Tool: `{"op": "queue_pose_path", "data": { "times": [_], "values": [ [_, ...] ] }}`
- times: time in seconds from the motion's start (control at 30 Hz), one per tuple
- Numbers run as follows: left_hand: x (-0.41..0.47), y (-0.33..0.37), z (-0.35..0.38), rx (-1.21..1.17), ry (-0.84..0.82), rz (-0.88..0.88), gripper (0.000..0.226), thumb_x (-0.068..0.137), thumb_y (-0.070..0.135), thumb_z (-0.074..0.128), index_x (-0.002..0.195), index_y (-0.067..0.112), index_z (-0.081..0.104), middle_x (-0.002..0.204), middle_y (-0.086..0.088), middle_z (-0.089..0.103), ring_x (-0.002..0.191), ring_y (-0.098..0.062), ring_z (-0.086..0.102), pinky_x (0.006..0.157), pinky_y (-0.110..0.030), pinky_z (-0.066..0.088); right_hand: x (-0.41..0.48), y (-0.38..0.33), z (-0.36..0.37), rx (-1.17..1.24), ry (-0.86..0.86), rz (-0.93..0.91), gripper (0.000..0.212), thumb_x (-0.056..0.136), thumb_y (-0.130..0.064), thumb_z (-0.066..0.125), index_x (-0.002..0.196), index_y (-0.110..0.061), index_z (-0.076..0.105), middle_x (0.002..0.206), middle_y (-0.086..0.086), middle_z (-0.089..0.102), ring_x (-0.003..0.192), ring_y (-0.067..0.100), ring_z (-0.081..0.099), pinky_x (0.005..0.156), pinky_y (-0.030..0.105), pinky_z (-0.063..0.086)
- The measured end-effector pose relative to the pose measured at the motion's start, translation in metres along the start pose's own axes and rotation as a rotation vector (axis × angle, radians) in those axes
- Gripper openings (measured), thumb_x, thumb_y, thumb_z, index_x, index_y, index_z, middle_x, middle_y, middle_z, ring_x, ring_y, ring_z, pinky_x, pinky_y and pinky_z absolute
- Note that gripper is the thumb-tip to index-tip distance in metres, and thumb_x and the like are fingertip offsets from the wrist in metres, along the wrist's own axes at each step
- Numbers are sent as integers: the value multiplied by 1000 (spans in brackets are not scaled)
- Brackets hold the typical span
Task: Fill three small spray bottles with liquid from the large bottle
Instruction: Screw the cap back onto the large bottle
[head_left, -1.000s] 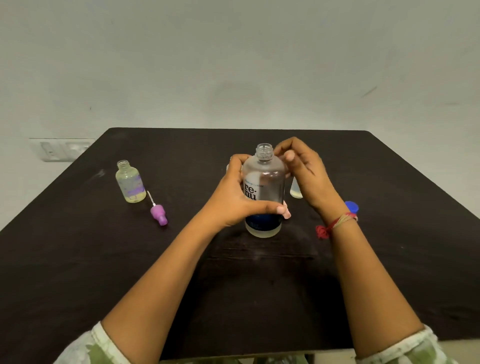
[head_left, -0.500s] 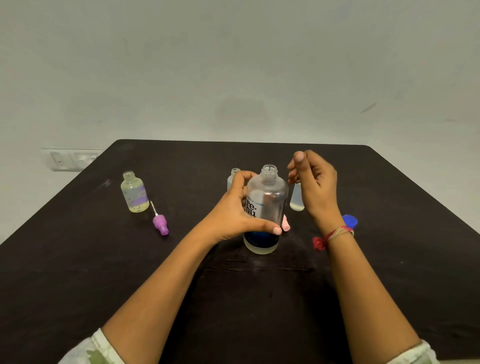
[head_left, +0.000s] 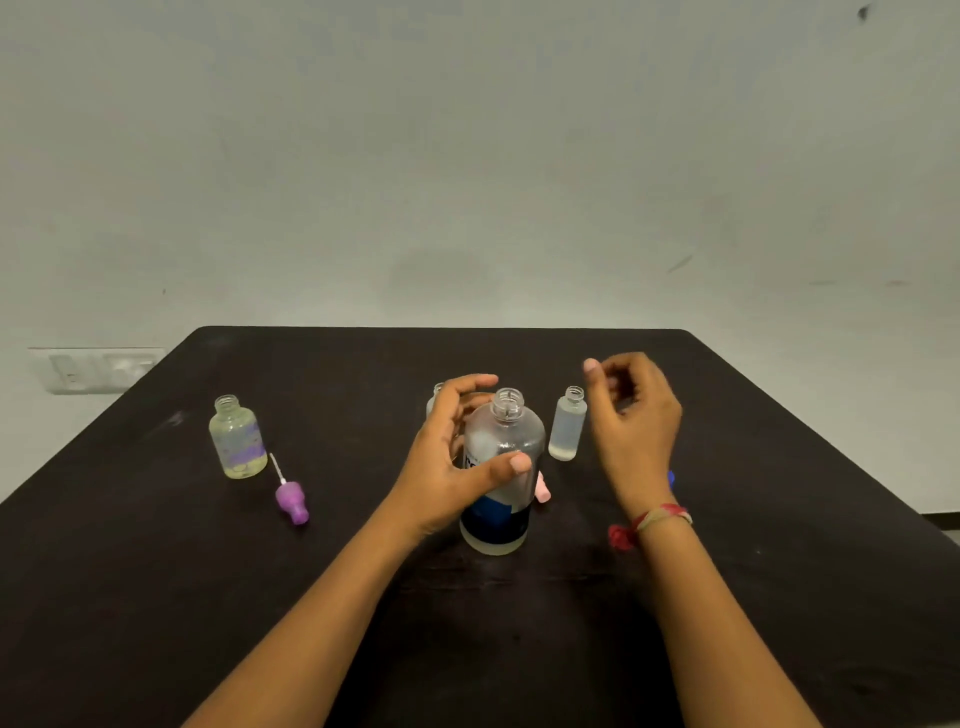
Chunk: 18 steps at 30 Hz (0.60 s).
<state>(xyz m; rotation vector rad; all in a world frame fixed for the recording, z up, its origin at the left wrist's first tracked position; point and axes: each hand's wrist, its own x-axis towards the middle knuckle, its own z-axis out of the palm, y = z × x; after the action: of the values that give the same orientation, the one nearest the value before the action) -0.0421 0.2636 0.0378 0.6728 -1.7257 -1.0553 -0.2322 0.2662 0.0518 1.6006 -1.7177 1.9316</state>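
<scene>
Here the large bottle is standing upright and uncapped at the middle of the dark table, the left hand loosely curling around it. The right hand is hovering half-curled, holding nothing, just beside a small clear bottle.

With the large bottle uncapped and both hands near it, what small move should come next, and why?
Probably close the left hand on the large bottle and lift it. Its fingers look loose around the bottle, whose neck is open, and the right hand holds nothing visible beside the small clear bottle, open-necked and nearly empty: a likely pour target.
</scene>
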Motion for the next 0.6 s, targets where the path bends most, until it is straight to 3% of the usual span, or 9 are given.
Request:
{"op": "queue_pose_path", "data": {
  "times": [0.1,0.17,0.23,0.3,0.4,0.6],
  "values": [
    [-1,1,2,20,57,33,67,63,53,72,121,35,45,116,18,58,113,-4,56,86,-18,48,4,15,-26,-256,56,71,14,87,-30,64,94,-20,58,97,1,53,87,20,54,78,33,45],
    [-1,1,3,18,88,45,60,65,52,69,118,35,47,116,14,59,113,-5,57,87,-18,49,8,28,-44,-466,-84,193,29,86,-35,65,108,-18,57,115,10,49,107,30,49,93,43,39],
    [-1,2,3,22,108,49,57,66,53,68,117,36,48,116,14,59,112,-5,57,87,-19,49,8,39,-57,-559,-287,317,40,84,-41,66,117,-19,56,127,13,43,120,34,41,100,45,34],
    [0,2,4,31,113,51,55,67,53,67,116,37,47,114,18,60,112,-4,57,87,-20,49,2,45,-64,-494,-429,427,48,82,-44,68,122,-21,56,134,13,40,128,34,35,105,43,30],
    [0,1,4,44,114,62,55,68,54,66,116,37,47,114,22,60,112,-5,57,89,-21,50,-8,48,-64,-377,-490,523,58,80,-45,69,130,-22,51,140,10,37,133,32,32,108,42,29],
    [1,-1,4,42,107,54,58,68,54,67,118,35,47,116,18,59,113,-6,57,89,-23,51,-8,56,-64,-349,-614,601,74,75,-45,74,137,-24,41,140,8,41,128,27,42,107,42,37]
  ]
}}
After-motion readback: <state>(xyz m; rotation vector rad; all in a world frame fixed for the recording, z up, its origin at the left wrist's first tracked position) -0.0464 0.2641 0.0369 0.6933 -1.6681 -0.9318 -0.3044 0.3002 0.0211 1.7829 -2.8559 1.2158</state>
